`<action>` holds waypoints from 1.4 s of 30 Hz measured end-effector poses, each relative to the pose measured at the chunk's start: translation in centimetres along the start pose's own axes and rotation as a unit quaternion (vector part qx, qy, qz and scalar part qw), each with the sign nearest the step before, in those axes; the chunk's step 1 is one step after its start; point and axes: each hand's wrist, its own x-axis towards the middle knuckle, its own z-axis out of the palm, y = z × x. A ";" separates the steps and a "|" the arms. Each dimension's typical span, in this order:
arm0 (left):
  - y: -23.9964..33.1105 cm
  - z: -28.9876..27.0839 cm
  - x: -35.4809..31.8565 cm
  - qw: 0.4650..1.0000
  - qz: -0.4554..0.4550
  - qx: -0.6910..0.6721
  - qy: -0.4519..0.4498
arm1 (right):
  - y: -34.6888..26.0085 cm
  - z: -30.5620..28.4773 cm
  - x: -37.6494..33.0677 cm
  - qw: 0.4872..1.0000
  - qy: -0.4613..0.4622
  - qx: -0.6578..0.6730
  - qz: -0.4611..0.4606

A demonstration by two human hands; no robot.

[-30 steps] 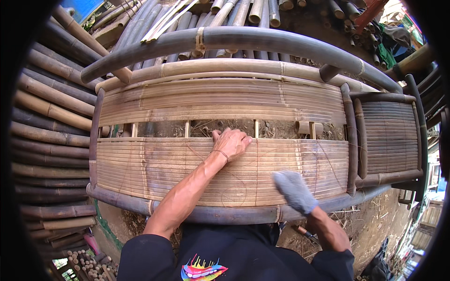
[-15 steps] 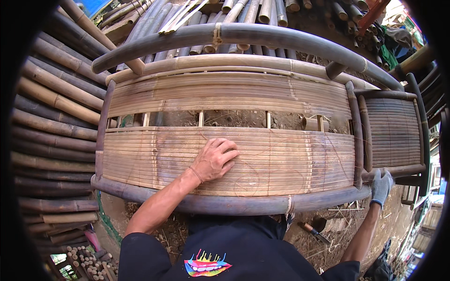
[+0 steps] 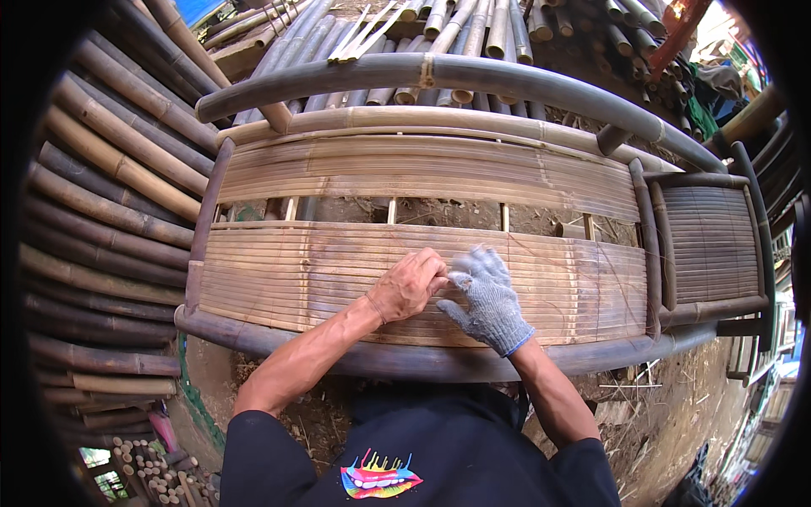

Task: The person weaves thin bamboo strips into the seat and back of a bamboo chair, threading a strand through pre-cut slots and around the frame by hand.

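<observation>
A long bamboo bench frame lies across the view, its front seat panel [image 3: 253, 270] made of narrow pale slats. Over the middle of that panel is my bare left hand [image 3: 411, 283], fingers curled and pinched together; whatever they hold is too small to make out. Beside it, meeting its fingertips, my right hand [image 3: 486, 296] wears a grey knitted glove. Its thumb stands apart and its other fingers are stretched out, their tips smeared by motion. Thin reddish-brown strands [image 3: 621, 279] trail over the slats to the right.
Behind a gap runs a rear slat panel [image 3: 422, 169], with a thick dark bamboo rail [image 3: 338, 76] above it. A smaller slatted section [image 3: 708, 241] adjoins at the right. Bamboo poles [image 3: 110, 245] are stacked along the left, and more poles [image 3: 498, 25] lie at the back.
My right hand has left the frame's right front corner and come to the middle, beside my left hand. My left hand's fingers have drawn together off the slats. The whole view has shifted slightly.
</observation>
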 end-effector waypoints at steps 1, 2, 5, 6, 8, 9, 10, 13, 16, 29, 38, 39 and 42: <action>0.2 -0.7 -0.1 0.999 -0.026 -0.041 -0.008 | -0.4 -0.9 0.2 0.972 -0.050 0.180 0.144; 0.6 -2.2 -0.1 0.999 -0.012 -0.052 -0.001 | -1.5 -3.5 1.2 0.890 -0.101 0.350 0.273; -0.2 -5.8 -0.2 0.996 -0.033 -0.036 0.076 | 0.1 -7.7 0.8 0.805 -0.005 0.497 0.325; -1.7 -6.6 -0.2 0.988 -0.080 0.006 0.134 | 1.7 -9.3 0.7 0.823 0.063 0.473 0.307; -5.5 -8.3 -0.1 0.956 -0.211 0.062 0.196 | 5.7 -11.2 1.5 0.843 0.157 0.416 0.302; -7.7 -8.5 -0.1 0.931 -0.294 0.073 0.201 | 7.4 -11.2 2.3 0.849 0.183 0.384 0.315; -9.3 -8.0 0.1 0.928 -0.328 0.097 0.149 | 7.9 -10.2 3.7 0.856 0.177 0.340 0.345; -11.2 -6.8 2.2 0.901 -0.411 0.137 -0.014 | 11.8 -4.1 5.5 0.957 0.034 -0.035 0.285; -10.0 -7.5 4.4 0.874 -0.446 0.130 -0.143 | 8.2 3.6 9.9 0.953 -0.138 -0.172 0.209; -11.0 -9.5 2.6 0.884 -0.429 -0.177 -0.055 | 3.8 9.6 14.3 0.956 -0.151 0.206 0.142; -4.4 -8.0 1.5 0.973 -0.216 -0.052 0.057 | -1.4 -8.7 3.7 0.879 0.038 0.456 0.134; -3.4 -7.0 1.8 0.988 -0.108 -0.106 0.035 | 2.6 -10.5 -2.6 0.966 0.145 0.180 0.120; 2.4 -2.9 1.6 0.998 -0.020 -0.048 -0.046 | 3.1 -15.9 -1.5 0.807 0.392 0.410 0.164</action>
